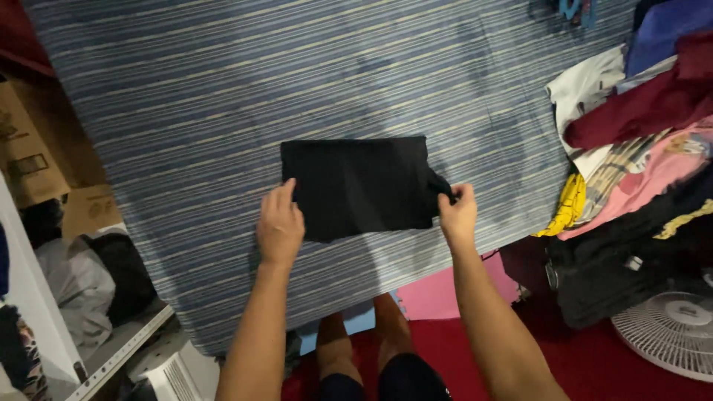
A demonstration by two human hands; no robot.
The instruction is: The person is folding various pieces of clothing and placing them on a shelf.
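A folded black garment (pixel 360 186) lies on a blue striped bed sheet (pixel 223 96), near its front edge. My left hand (pixel 280 223) rests flat with its fingers on the garment's lower left corner. Pinching a bit of black fabric at the garment's right edge is my right hand (pixel 457 213). The garment is a rough rectangle, and its lower right part sticks out toward my right hand.
A heap of unfolded clothes (pixel 639 126) in white, maroon, pink, yellow and black sits at the right. A white fan (pixel 672 330) stands on the red floor at lower right. Cardboard boxes (pixel 30 148) and bags fill the left side. My legs show below the bed edge.
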